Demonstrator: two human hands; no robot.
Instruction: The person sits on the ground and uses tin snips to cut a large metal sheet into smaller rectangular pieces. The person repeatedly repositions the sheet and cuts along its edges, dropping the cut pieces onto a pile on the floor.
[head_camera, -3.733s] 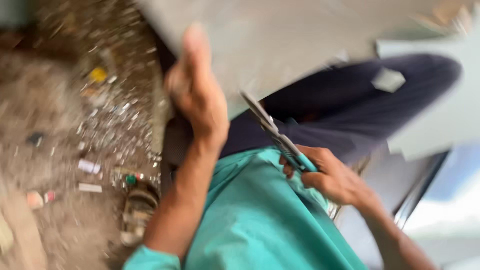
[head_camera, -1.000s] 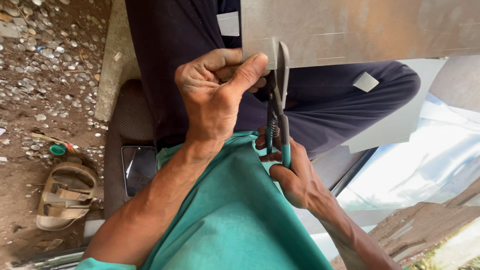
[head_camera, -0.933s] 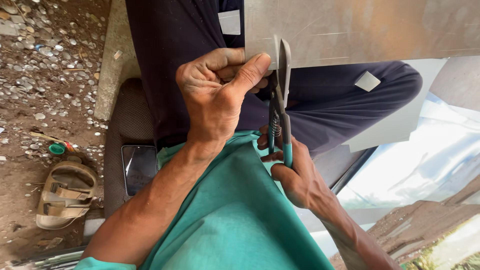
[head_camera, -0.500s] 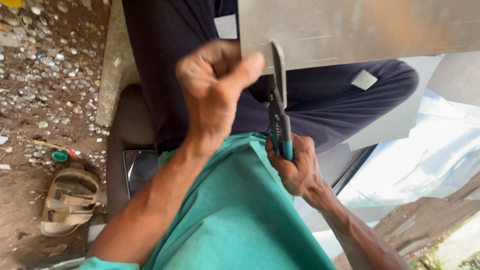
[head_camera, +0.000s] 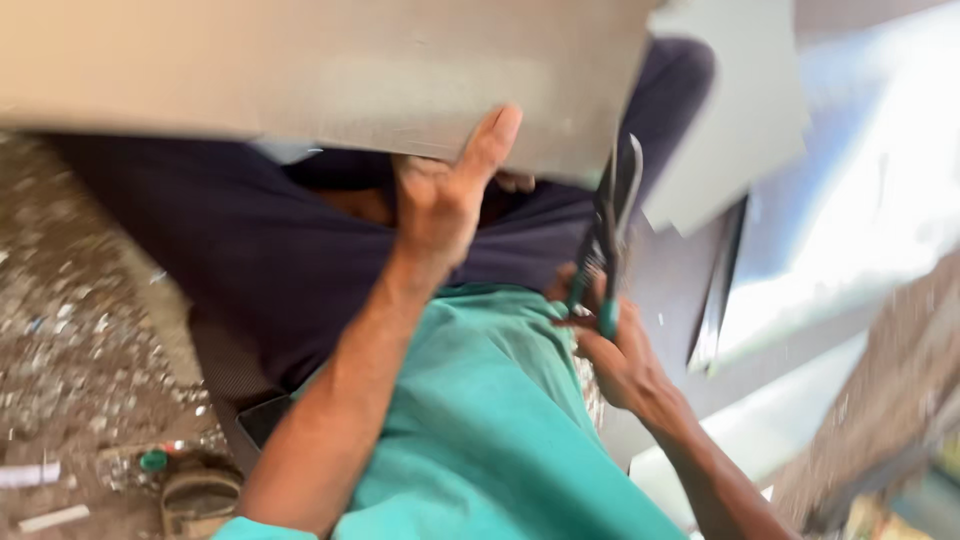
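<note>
The grey metal sheet (head_camera: 330, 75) fills the top of the view, held flat above the person's lap. The left hand (head_camera: 445, 195) grips its near edge, thumb pressed up against the underside and fingers hidden behind. To the right of that hand, the right hand (head_camera: 610, 350) is closed around the green handles of the tin snips (head_camera: 605, 245), whose blades reach up to the sheet's edge. Below the sheet, a sandal (head_camera: 200, 495) lies on the gravel ground (head_camera: 70, 360)

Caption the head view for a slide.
Left hand grips a grey metal sheet while right hand works green-handled snips at its edge.
</note>
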